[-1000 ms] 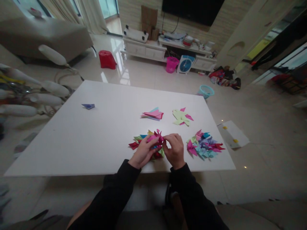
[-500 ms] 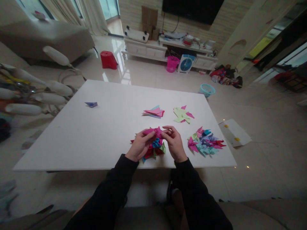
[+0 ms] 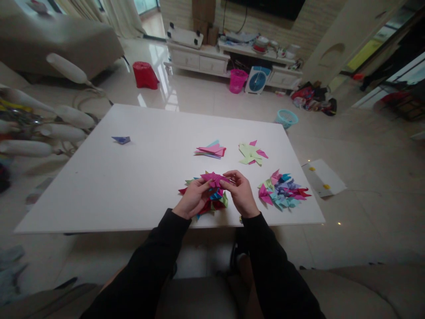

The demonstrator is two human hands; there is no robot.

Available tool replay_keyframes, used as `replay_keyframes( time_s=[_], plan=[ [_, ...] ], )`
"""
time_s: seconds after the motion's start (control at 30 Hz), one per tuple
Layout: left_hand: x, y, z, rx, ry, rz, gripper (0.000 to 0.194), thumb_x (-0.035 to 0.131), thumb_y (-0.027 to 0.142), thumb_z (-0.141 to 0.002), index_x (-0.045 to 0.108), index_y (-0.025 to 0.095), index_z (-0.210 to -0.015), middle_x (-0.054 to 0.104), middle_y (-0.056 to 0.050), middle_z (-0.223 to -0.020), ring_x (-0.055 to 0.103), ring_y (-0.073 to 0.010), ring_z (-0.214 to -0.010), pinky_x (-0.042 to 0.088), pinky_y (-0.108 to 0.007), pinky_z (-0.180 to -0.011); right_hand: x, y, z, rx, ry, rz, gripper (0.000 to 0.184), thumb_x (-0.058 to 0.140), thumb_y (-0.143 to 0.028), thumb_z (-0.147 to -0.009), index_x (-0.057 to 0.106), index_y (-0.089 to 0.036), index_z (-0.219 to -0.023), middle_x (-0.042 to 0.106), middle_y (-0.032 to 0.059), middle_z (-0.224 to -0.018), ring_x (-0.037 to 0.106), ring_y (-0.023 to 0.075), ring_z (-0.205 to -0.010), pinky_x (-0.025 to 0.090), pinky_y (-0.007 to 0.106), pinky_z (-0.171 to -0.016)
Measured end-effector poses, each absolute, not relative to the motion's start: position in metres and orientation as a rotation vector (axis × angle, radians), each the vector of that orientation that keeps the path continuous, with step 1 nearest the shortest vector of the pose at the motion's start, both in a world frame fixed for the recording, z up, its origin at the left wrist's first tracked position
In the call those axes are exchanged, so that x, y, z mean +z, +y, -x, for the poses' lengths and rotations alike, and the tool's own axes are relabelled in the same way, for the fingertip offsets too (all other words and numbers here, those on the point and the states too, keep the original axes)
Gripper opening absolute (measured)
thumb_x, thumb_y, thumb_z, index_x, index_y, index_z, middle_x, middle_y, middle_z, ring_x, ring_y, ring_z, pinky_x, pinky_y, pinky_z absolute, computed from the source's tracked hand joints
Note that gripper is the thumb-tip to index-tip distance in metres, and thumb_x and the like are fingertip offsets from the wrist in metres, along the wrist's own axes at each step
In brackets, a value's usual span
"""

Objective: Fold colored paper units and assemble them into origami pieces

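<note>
Between my two hands is a magenta origami crane [image 3: 215,179], its wings spread sideways. My left hand [image 3: 193,198] pinches its left part, and my right hand [image 3: 239,191] grips its right wing between thumb and fingers. Under and behind the hands lies a pile of folded paper pieces [image 3: 217,204] in red, blue, green and pink, partly hidden. To the right rests a heap of folded paper cranes [image 3: 285,191] in several colours. Beyond the hands are a stack of flat folded papers [image 3: 211,150] and light green folded papers [image 3: 250,153] with pink tips.
The white table [image 3: 142,177] carries a single purple folded paper [image 3: 121,140] at far left. On the floor stand a turquoise basket [image 3: 287,118], a pink bin [image 3: 237,81] and a red stool [image 3: 145,75]. A lamp with white shades [image 3: 66,68] is close to the table's left edge.
The magenta paper now shows wings spread wide, where before it looked more bunched. Both hands stay close together around it. The whole view has shifted slightly.
</note>
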State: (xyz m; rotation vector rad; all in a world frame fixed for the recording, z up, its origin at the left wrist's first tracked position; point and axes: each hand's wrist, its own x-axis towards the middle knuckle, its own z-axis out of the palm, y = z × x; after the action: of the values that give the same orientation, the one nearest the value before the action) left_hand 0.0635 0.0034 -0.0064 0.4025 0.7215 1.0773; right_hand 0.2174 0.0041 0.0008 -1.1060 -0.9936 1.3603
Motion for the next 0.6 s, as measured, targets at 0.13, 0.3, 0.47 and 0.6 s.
replay_keyframes(
  time_s=[0.13,0.3,0.47,0.6],
  plan=[
    [-0.005,0.003,-0.065,1.061,0.705,-0.39,0.02,0.082,0.015,-0.073,0.074,0.013,-0.091,0.073,-0.006,-0.091,0.067,-0.015,-0.085,0.056,-0.027,-0.082,0.002,0.005,-0.218,1.371,-1.001,1.12,0.037,0.09,-0.035,-0.065,0.067,-0.022,-0.09,0.07,-0.0015,-0.085,0.067,0.0158,-0.081,0.055,0.029,-0.076],
    [-0.004,0.005,-0.065,1.052,0.686,-0.398,0.018,0.08,0.013,-0.074,0.074,0.013,-0.091,0.073,-0.007,-0.093,0.065,-0.0146,-0.084,0.055,-0.026,-0.081,0.003,0.006,-0.219,1.407,-0.985,1.138,0.037,0.091,-0.035,-0.064,0.067,-0.022,-0.089,0.07,-0.0008,-0.089,0.067,0.0156,-0.082,0.055,0.029,-0.076],
    [-0.004,0.006,-0.063,1.062,0.693,-0.398,0.014,0.079,0.022,-0.079,0.075,0.012,-0.089,0.071,-0.007,-0.09,0.064,-0.014,-0.081,0.055,-0.025,-0.077,0.008,0.005,-0.22,1.401,-1.04,1.149,0.033,0.09,-0.035,-0.065,0.068,-0.021,-0.086,0.069,-0.0013,-0.084,0.063,0.0148,-0.077,0.052,0.029,-0.075],
    [-0.008,0.006,-0.064,1.148,0.744,-0.424,0.025,0.085,0.029,-0.075,0.076,0.01,-0.089,0.071,-0.007,-0.089,0.064,-0.013,-0.081,0.054,-0.024,-0.078,0.012,0.003,-0.219,1.421,-1.059,1.138,0.031,0.088,-0.038,-0.067,0.068,-0.02,-0.082,0.068,-0.0016,-0.079,0.063,0.0149,-0.076,0.051,0.029,-0.075]
  ],
)
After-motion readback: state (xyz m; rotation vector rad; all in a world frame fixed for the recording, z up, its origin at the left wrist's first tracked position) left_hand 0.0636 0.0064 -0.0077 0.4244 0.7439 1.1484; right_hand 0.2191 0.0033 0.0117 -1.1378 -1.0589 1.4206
